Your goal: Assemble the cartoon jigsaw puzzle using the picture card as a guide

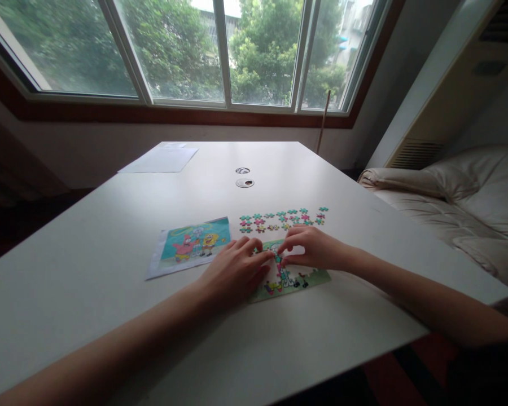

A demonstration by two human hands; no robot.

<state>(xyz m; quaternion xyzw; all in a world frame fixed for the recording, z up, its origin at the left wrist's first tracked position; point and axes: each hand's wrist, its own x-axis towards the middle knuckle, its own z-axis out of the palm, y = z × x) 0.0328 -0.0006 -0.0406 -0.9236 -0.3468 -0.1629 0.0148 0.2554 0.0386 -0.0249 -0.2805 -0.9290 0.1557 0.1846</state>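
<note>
The jigsaw puzzle [287, 280] lies flat on the white table [110, 248], near the edge that is closest to the person, and both hands are working over it. Its middle part and its lower border carry the coloured picture, and on both sides of this middle part a pale surface can be seen.

The left hand [236, 265] rests over the left side of the puzzle. Its forefinger is stretched to the upper middle of the picture, and the thumb is apart from this finger, lower down. The right hand [311, 246] comes from the other side; its thumb and forefinger are bent toward each other, with the tips close together at the same place. I cannot tell if a small piece is between these tips.

Just beyond the right hand, the loose pieces [305, 218] are laid in uneven rows, mostly green, pink and yellow. To the left of the puzzle is a printed picture [195, 242] with cartoon figures on a blue-green ground; it is slightly turned. Farther away, two round discs [244, 183] are in the table top, and white sheets [161, 160] lie near the far left corner.
</note>
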